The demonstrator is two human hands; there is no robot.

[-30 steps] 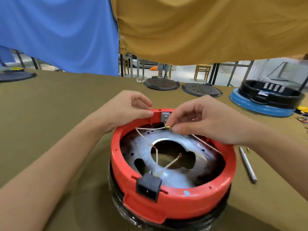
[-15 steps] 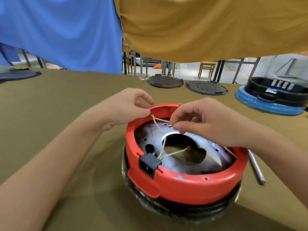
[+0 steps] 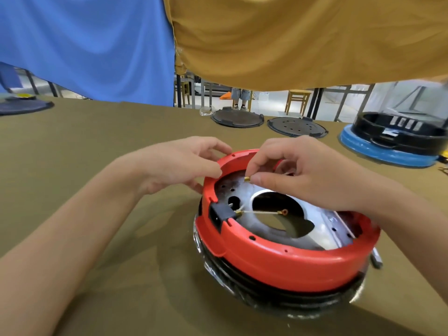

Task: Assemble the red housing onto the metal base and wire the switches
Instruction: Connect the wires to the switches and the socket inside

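Note:
The red housing [image 3: 278, 259] is a ring seated over the metal base [image 3: 244, 190], which has a large centre hole. A black socket block [image 3: 219, 213] sits in the housing's left wall. From it a pale wire [image 3: 261, 212] runs across the hole to a ring terminal [image 3: 285, 211]. My left hand [image 3: 179, 163] holds the housing's far-left rim, thumb on the edge. My right hand [image 3: 298, 173] pinches a small brass terminal [image 3: 247, 179] between thumb and forefinger, just above the base near the far rim.
Two dark round plates [image 3: 237, 117] [image 3: 297, 127] lie at the far table edge. A black and blue appliance [image 3: 397, 144] stands at the far right. A metal tool [image 3: 376, 259] lies behind the housing on the right. Blue and ochre cloths hang overhead.
The housing and base have turned, carrying the black socket from the near side round to the left. Both hands stay at the far rim; my right hand still pinches the terminal.

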